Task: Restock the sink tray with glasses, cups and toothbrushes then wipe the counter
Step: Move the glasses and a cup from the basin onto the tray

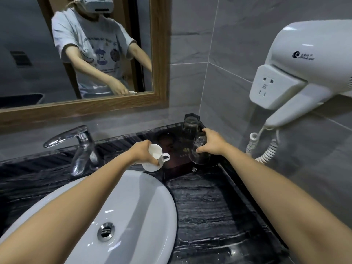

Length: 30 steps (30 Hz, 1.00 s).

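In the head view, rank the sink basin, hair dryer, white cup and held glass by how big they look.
1. Sink basin
2. Hair dryer, though nearness may inflate it
3-4. White cup and held glass look alike; hands partly cover both, so no ranking.

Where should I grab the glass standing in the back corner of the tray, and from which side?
Grip the glass around its upper body, coming from the front-left. It looks upside down, base on top, and the walls close off the back and right, where the right hand is busy.
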### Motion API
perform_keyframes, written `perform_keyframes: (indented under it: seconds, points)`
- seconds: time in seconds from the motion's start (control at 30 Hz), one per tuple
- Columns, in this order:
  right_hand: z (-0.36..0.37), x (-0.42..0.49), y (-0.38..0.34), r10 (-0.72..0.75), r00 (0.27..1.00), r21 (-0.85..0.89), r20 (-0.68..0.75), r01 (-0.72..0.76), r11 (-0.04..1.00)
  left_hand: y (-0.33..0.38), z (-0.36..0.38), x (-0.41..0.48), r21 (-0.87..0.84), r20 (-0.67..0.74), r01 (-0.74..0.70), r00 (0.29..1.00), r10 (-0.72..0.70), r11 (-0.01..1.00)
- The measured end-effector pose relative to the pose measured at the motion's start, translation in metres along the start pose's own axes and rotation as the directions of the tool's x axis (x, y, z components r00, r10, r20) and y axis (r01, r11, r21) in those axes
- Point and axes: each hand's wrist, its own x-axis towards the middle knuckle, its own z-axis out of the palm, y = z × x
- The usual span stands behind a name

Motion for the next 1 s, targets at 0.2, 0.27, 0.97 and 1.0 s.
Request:
perform_keyframes:
  seconds: [0.2, 0.27, 0.97, 1.0]
  points:
    - [0.006, 0.025, 0.007, 0.078, 0.996, 0.039, -0.052, -0.076, 0.996, -0.001, 0.006, 0.028, 0.001, 0.03, -0.037, 0.999, 0.037, 0.999]
    - [0.007, 0.032, 0.009, 0.104, 0.992, 0.032, -0.072, -0.102, 0.994, -0.003, 0.008, 0.035, -0.008, 0.044, -0.051, 0.998, 0.051, 0.999]
    - [0.007, 0.076, -0.062, -0.098, 0.995, -0.089, 0.005, 0.099, 0.991, -0.012, 0.0, 0.058, -0.032, 0.072, -0.047, 0.996, 0.049, 0.998]
    - [0.009, 0.08, -0.067, -0.106, 0.994, -0.091, 0.003, 0.106, 0.99, -0.014, -0.001, 0.058, -0.033, 0.073, -0.045, 0.996, 0.048, 0.998]
